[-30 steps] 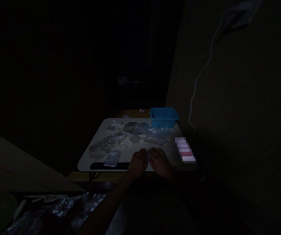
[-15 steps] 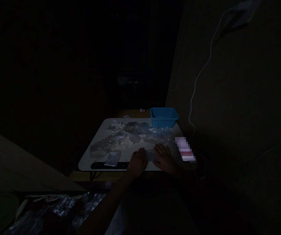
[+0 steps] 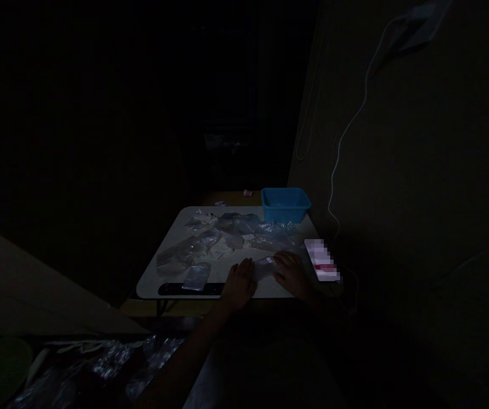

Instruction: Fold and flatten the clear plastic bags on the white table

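Observation:
A clear plastic bag [image 3: 264,268] lies flat on the white table [image 3: 149,282] near its front edge. My left hand [image 3: 240,282] rests on the bag's left side, fingers stretched out. Across the bag, my right hand [image 3: 291,274] lies palm down on its right part with the fingers extended. A small folded clear bag [image 3: 197,276] sits to the left of my left hand, partly over a dark slot in the tabletop. Beyond both hands spread several crumpled clear plastic bags [image 3: 227,233]. The room is dim, so fine detail is hard to see.
A blue plastic basin [image 3: 286,205] stands at the table's back right corner. A lit phone [image 3: 322,260], its screen blurred, lies at the right edge. A white cable [image 3: 348,126] hangs along the right wall. Shiny plastic [image 3: 112,359] is heaped low at the left.
My right hand has slid a little to the right along the bag, uncovering more of it. The left hand stays almost where it was.

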Available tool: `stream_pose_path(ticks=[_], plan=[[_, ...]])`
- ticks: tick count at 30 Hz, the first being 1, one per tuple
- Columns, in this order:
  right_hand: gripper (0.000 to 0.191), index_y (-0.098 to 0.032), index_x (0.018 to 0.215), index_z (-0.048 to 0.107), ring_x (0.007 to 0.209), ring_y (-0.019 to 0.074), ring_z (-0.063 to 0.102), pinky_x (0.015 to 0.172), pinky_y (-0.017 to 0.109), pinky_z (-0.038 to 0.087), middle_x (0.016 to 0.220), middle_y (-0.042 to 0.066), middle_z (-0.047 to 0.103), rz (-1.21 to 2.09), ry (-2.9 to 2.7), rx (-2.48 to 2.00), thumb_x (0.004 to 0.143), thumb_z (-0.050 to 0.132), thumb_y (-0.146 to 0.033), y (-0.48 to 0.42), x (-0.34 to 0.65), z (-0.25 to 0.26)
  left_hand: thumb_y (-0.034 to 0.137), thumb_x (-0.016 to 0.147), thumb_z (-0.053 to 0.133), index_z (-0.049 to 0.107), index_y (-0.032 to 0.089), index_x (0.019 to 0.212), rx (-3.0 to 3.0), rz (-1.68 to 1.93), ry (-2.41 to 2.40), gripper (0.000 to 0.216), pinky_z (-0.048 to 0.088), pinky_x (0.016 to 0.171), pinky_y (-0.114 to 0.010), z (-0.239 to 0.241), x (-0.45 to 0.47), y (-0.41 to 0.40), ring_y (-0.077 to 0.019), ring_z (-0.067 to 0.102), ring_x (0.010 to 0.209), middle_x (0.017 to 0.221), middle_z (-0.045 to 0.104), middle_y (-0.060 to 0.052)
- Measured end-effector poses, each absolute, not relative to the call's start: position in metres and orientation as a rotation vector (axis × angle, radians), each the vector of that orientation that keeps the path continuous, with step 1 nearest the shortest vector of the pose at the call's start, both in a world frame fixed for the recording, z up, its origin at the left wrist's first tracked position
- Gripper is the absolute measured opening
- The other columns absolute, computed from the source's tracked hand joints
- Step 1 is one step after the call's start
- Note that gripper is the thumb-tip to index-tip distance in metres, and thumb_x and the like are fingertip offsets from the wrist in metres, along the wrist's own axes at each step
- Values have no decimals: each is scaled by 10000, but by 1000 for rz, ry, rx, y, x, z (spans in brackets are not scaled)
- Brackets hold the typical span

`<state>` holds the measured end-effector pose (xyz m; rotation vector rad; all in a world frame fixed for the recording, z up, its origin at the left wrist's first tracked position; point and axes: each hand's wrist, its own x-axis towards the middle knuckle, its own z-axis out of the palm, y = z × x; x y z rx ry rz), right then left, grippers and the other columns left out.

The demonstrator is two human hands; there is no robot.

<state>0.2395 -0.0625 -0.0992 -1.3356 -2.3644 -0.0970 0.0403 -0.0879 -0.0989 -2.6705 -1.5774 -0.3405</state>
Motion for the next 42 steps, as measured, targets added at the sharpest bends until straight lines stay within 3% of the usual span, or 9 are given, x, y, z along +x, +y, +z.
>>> stream_pose_path(ticks=[8,14,18,22,30,42], plan=[[460,-118,1130,508,1096,191,423,955,346,255,1172,91,522,-66,-2278,-1460,695,364,-80,-62,237,-87,273,825,333,369,69,1234,-2675,-332,-1583,459,222,987,-398,-97,41,-89,-227,272,1229,1321,348,-142],[381,-163,1156,484,1222,212,274,998,455,112,1281,93,420,-129,-2415,-1437,829,315,-262,-76,211,-92,284,818,340,371,68,1235,-2680,-329,-1573,471,226,983,-408,-98,41,-89,-234,269,1230,1326,339,-143],[400,-165,1158,482,1254,237,202,983,497,95,1327,125,344,-188,-2393,-1604,848,284,-324,-71,211,-96,284,811,348,366,74,1241,-2678,-337,-1583,479,226,983,-402,-99,40,-89,-232,270,1230,1329,334,-142],[412,-165,1189,451,1254,228,208,982,510,90,1326,120,347,-180,-2376,-1646,860,251,-312,-67,212,-90,292,811,354,367,74,1240,-2681,-350,-1580,481,228,983,-402,-98,41,-89,-231,269,1231,1326,338,-145],[510,-149,1306,272,1275,189,153,1020,470,-12,1368,80,269,-93,-2616,-1281,883,145,-403,-83,189,-92,294,825,332,283,108,1294,-2708,-308,-1601,507,213,997,-409,-99,42,-90,-213,233,1250,1344,318,-110],[506,-147,1275,340,1266,209,188,1010,500,1,1341,105,317,-152,-2556,-1429,874,196,-421,-71,214,-100,334,871,211,294,82,1288,-2634,-235,-1580,494,177,1017,-387,-106,43,-91,-200,203,1263,1365,267,-121]])
